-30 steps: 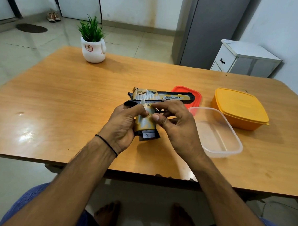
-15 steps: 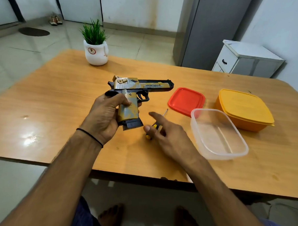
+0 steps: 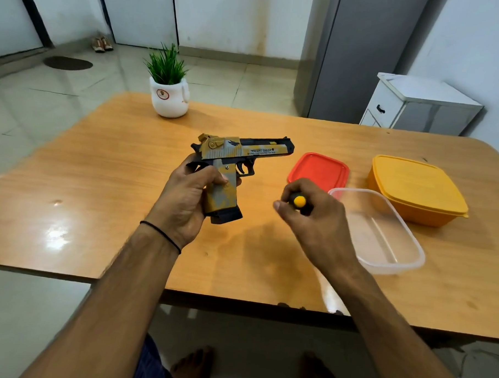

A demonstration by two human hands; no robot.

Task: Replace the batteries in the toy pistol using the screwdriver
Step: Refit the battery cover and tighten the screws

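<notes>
My left hand (image 3: 185, 197) wraps the toy pistol (image 3: 244, 151) by its grip, holding it above the table (image 3: 100, 182). My right hand (image 3: 313, 217) curls round the screwdriver (image 3: 300, 202), tip hidden, near the pistol. Seated badly in the small grip screw (image 3: 227, 167), that tip could slip and strip the head.

A single head-worn camera looks forward and steeply down from above the counter's (image 3: 99, 199) near edge, close over it, taking in the far edge and the floor beyond.

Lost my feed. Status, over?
Left hand grips toy pistol by its grip. Right hand holds screwdriver, tip hidden. Nothing between them.
</notes>
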